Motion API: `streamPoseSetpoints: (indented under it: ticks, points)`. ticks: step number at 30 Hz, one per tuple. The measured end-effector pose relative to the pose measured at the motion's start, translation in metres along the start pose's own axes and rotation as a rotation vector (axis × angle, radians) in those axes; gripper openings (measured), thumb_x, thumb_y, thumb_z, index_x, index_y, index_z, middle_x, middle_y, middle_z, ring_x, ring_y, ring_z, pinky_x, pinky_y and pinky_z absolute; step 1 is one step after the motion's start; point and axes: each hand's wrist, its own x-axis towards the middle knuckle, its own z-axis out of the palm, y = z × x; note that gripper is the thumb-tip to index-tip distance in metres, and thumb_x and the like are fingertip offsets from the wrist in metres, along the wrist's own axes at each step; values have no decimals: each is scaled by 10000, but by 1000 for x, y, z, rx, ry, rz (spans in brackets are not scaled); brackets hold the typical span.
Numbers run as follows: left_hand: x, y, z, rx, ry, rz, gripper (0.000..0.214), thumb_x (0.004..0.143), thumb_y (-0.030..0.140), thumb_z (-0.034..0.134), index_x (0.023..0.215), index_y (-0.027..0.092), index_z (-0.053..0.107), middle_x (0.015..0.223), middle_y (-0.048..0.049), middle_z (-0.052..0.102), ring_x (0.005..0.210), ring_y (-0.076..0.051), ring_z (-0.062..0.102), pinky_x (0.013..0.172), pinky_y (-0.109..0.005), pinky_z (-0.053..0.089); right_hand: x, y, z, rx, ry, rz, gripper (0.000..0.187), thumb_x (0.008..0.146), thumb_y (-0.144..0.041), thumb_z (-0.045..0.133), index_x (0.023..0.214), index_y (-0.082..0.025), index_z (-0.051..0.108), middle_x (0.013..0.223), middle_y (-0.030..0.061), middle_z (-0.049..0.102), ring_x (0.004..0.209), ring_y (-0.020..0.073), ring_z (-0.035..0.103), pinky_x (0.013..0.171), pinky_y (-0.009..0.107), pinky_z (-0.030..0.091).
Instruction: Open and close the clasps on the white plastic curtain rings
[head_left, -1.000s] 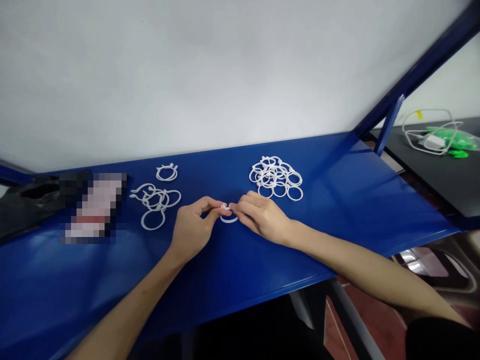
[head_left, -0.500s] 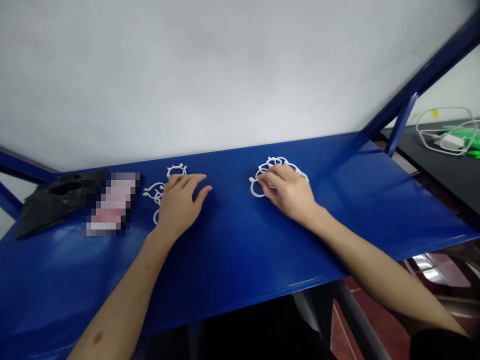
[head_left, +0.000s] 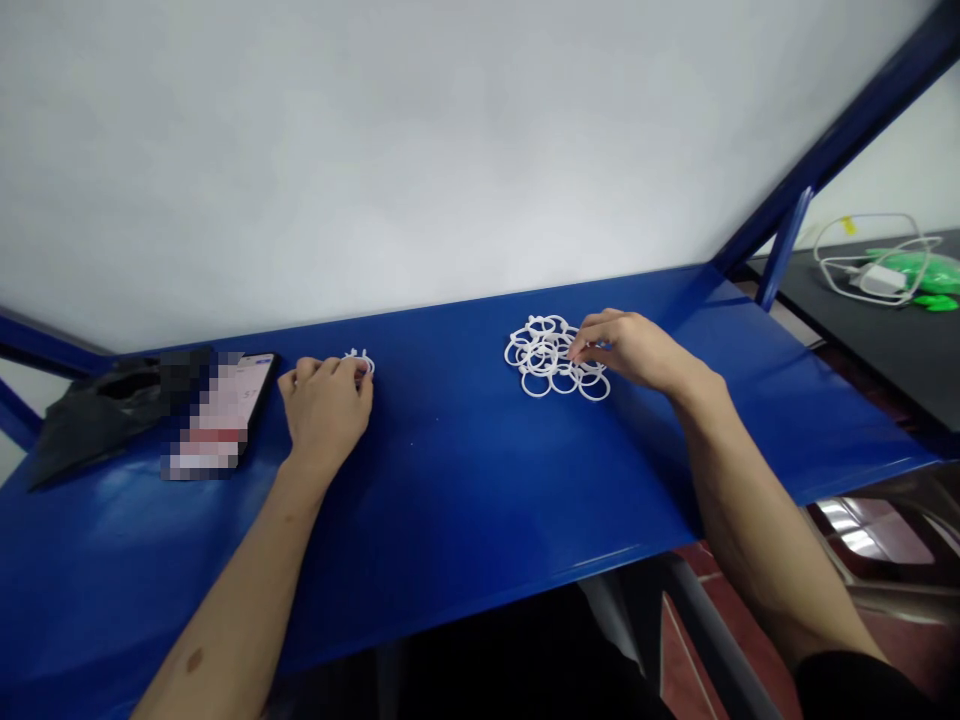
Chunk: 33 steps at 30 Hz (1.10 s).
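A heap of white plastic rings (head_left: 544, 358) lies on the blue shelf (head_left: 465, 470), right of centre. My right hand (head_left: 626, 350) rests at the heap's right edge, fingertips pinched on one ring there. My left hand (head_left: 326, 405) lies palm down over the smaller group of rings on the left, fingers curled over them; only one ring (head_left: 360, 360) shows past the fingertips. I cannot tell whether the left hand grips any ring.
A phone (head_left: 221, 410) lies left of my left hand, with a black bag (head_left: 90, 415) beyond it. The shelf's blue post (head_left: 780, 250) rises at the right. On a dark table further right sit a white cable (head_left: 870, 260) and green items (head_left: 915, 275).
Both hands left the ring they held together at the centre. The left moved out over the left group and curled; the right went to the heap and now sits at its right edge.
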Motion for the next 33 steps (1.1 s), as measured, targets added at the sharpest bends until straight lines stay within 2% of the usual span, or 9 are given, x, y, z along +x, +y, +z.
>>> streamPoseSetpoints:
  ticks: [5,9,13,17,20,23,26,30,33]
  points:
    - [-2,-4,-1,-24,100,42,328,981,346,413,955,202,706,938,-138,718,1049,-360,552,910,-544,365,2,-2,8,-13,-31,-14,127,907,-258,639,900,-252,765,952,22,734,894,201,647,801,370,507]
    - [-3,1,-11,-125,250,114,310,1017,360,414,969,234,693,911,-95,716,1030,-334,565,902,-553,365,2,-15,7,-66,189,-17,148,954,-312,613,979,-237,739,973,53,713,910,220,631,791,391,517]
    - [-10,23,-21,-302,362,244,166,983,334,546,996,258,693,904,-71,739,974,-295,602,887,-498,404,2,-48,13,-39,361,-36,202,1004,-350,560,972,-219,710,985,83,702,911,222,641,794,383,521]
    - [-26,49,-28,-477,398,494,31,933,241,648,908,259,655,823,-1,742,864,-221,615,854,-395,467,2,-85,37,194,263,-108,226,1012,-395,558,1068,-203,664,1014,78,732,917,209,679,809,355,539]
    - [-38,61,-31,-577,388,679,114,893,158,686,873,254,627,836,34,757,858,-194,621,846,-353,492,2,-105,62,414,148,-76,271,1013,-386,560,1194,-188,592,987,60,741,898,191,703,799,337,556]
    - [-45,65,-30,-598,371,766,134,878,134,698,870,251,633,830,40,759,856,-189,624,812,-341,500,3,-116,83,631,124,-18,199,993,-326,590,1142,-196,580,920,26,735,814,156,707,758,305,566]
    - [-46,65,-27,-603,325,766,125,885,139,689,863,255,647,843,40,764,840,-182,635,808,-348,500,6,-118,94,804,167,54,135,953,-283,632,1051,-207,578,873,7,716,773,137,696,739,293,577]
    - [-45,71,-27,-670,260,733,104,899,167,675,856,255,644,852,28,759,840,-174,656,828,-350,512,7,-115,94,891,207,75,170,928,-263,644,1078,-209,584,838,-7,691,746,124,682,720,281,580]
    - [-44,75,-31,-745,312,549,79,910,216,666,850,233,618,837,3,729,821,-169,648,814,-338,519,7,-114,91,832,237,48,151,940,-258,614,1081,-205,614,836,-2,685,733,119,664,694,271,572]
